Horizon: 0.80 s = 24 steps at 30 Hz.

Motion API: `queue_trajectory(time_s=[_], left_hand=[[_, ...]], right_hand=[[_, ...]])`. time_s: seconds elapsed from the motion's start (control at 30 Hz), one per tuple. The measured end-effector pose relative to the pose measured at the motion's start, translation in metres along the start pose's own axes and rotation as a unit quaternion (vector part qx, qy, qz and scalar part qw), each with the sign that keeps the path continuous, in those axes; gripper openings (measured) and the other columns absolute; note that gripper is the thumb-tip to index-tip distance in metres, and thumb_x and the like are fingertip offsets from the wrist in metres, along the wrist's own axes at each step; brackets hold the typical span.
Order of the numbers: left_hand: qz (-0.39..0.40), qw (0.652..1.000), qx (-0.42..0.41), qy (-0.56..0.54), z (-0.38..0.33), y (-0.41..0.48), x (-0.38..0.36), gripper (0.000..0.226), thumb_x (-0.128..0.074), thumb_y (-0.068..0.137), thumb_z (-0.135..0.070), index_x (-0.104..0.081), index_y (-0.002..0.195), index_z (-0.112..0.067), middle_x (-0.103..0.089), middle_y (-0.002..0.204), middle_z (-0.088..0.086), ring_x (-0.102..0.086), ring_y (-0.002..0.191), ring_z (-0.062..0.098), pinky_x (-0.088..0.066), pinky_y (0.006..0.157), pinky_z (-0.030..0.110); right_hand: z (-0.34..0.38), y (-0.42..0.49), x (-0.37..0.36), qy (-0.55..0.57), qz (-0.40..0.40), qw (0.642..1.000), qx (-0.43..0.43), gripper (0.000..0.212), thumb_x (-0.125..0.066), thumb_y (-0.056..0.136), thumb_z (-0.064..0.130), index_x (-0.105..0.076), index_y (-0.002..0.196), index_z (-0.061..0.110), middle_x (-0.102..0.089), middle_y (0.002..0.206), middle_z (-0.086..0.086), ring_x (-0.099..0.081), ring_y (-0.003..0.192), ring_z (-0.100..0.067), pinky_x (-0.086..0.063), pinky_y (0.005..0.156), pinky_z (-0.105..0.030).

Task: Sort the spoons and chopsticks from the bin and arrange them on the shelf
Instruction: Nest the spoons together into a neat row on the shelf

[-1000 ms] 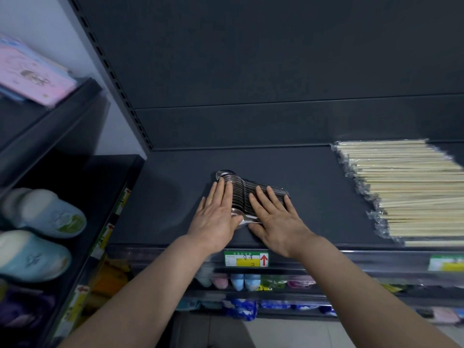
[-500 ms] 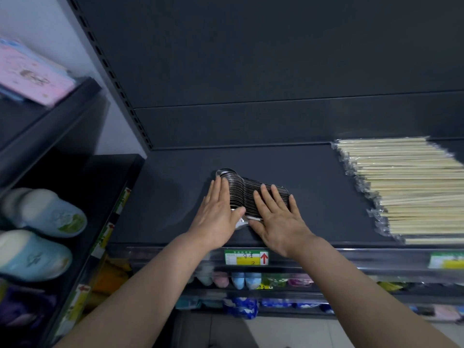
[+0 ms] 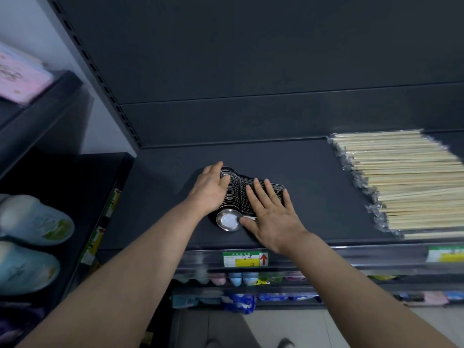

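Fingers (image 3: 259, 193) straight, left hand (image 3: 209, 190), right hand (image 3: 273, 216) pressing spoon row (image 3: 237, 194); chopstick packs (image 3: 406, 187) right, slippers (image 3: 32, 222) left

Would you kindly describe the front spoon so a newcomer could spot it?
On the dark shelf, left of the wrapped chopsticks, the left hand and right hand rest on a row of nested spoons. The front spoon is nearest the shelf's edge, by the red-arrow tag, and alone shows its whole shiny bowl.
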<state>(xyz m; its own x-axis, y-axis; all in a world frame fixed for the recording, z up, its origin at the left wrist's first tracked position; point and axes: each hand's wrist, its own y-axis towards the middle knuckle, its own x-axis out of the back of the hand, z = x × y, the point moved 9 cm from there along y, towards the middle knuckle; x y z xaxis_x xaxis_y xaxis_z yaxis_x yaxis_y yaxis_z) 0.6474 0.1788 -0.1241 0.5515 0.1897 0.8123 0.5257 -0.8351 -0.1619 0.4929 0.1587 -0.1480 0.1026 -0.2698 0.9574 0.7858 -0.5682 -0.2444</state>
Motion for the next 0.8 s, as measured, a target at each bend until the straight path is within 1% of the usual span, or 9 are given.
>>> queue_trajectory(time_s=[0.1,0.23,0.3,0.37,0.43,0.5,0.6,0.8], left_hand=[[0.007,1.0,-0.013,-0.004,0.001,-0.001,-0.002,0.055,-0.038,0.103,-0.03,-0.021,0.153,-0.015,-0.021,0.159,0.005,-0.022,0.146,0.02,-0.018,0.119,0.035],[0.006,0.999,-0.04,-0.014,-0.002,-0.008,0.0,0.062,-0.04,0.103,-0.03,-0.01,0.155,-0.018,-0.004,0.163,-0.002,-0.008,0.149,0.018,-0.009,0.122,0.035],[0.014,0.998,-0.061,0.03,-0.01,-0.018,-0.001,0.063,-0.037,0.103,-0.034,-0.005,0.155,-0.019,0.004,0.163,-0.002,0.003,0.15,0.016,-0.005,0.122,0.035],[0.035,0.991,-0.087,0.095,-0.017,-0.032,-0.009,0.066,-0.033,0.103,-0.04,0.001,0.155,-0.018,0.012,0.162,-0.002,0.014,0.148,0.013,-0.002,0.122,0.039],[0.051,0.983,-0.094,0.147,-0.019,-0.043,-0.019,0.069,-0.031,0.102,-0.045,0.007,0.154,-0.018,0.019,0.16,-0.003,0.022,0.146,0.011,0.001,0.122,0.042],[0.042,0.981,-0.093,0.168,-0.017,-0.049,-0.025,0.071,-0.031,0.102,-0.045,0.009,0.154,-0.017,0.022,0.16,-0.002,0.024,0.145,0.012,0.001,0.122,0.041],[0.02,0.981,-0.102,0.165,-0.018,-0.048,-0.025,0.071,-0.031,0.102,-0.043,0.008,0.154,-0.015,0.021,0.16,0.001,0.024,0.145,0.012,0.001,0.122,0.037],[0.03,0.98,-0.103,0.168,-0.02,-0.037,-0.022,0.07,-0.031,0.103,-0.041,0.01,0.153,-0.014,0.021,0.16,0.001,0.022,0.146,0.013,0.003,0.122,0.034]], right_hand=[[0.0,0.002,0.0,-0.002,0.002,1.0,-0.005,0.07,-0.013,0.097,0.059,0.019,0.15,0.024,0.029,0.155,0.003,0.031,0.141,-0.017,0.014,0.117,-0.049],[0.0,0.005,-0.001,-0.006,0.006,1.0,-0.012,0.07,-0.014,0.098,0.058,0.019,0.15,0.024,0.029,0.155,0.003,0.031,0.141,-0.017,0.013,0.117,-0.05],[0.001,0.004,-0.002,0.0,0.009,1.0,-0.012,0.071,-0.015,0.097,0.059,0.018,0.15,0.024,0.029,0.155,0.003,0.031,0.141,-0.017,0.013,0.117,-0.05],[0.002,0.002,-0.002,0.008,0.011,1.0,-0.01,0.071,-0.015,0.097,0.059,0.018,0.15,0.024,0.029,0.155,0.003,0.031,0.141,-0.016,0.013,0.117,-0.049],[0.002,0.0,-0.002,0.007,0.012,1.0,-0.008,0.071,-0.014,0.097,0.059,0.018,0.15,0.024,0.029,0.155,0.003,0.031,0.14,-0.016,0.013,0.117,-0.049],[0.002,0.0,-0.003,0.005,0.016,1.0,-0.008,0.071,-0.013,0.097,0.059,0.018,0.15,0.023,0.029,0.155,0.003,0.031,0.14,-0.016,0.012,0.117,-0.049],[0.002,0.002,-0.002,0.008,0.017,1.0,-0.009,0.07,-0.012,0.097,0.058,0.018,0.15,0.024,0.029,0.155,0.003,0.031,0.14,-0.016,0.013,0.117,-0.05],[-0.002,0.014,0.001,0.011,0.017,1.0,-0.015,0.07,-0.014,0.098,0.057,0.018,0.15,0.024,0.029,0.155,0.004,0.03,0.141,-0.017,0.012,0.117,-0.051]])
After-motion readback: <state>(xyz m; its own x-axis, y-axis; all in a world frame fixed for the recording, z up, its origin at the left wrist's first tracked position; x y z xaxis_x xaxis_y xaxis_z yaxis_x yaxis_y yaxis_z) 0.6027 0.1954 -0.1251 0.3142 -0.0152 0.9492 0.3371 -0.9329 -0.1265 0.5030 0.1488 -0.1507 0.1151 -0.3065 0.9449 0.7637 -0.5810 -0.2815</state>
